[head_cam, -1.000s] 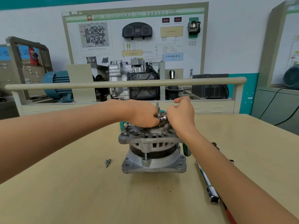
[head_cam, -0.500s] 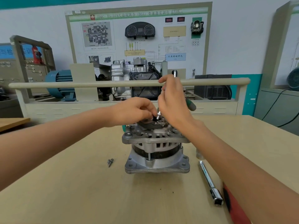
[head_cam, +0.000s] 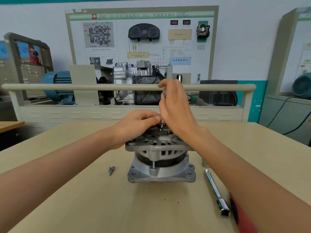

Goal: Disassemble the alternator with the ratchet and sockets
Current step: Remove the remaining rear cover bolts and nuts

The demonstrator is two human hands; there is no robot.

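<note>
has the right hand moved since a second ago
Yes. The right hand has risen off the alternator; its fingertips now reach the beige rail behind.

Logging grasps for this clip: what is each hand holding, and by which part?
The right hand grips a green-handled driver by its shaft. The left hand pinches the driver's tip atop the alternator.

Training board (head_cam: 117, 14), green header strip: "JDQC BS-018", "(DSG)" among Chinese characters. Blue label (head_cam: 180, 60): Chinese characters only.
</note>
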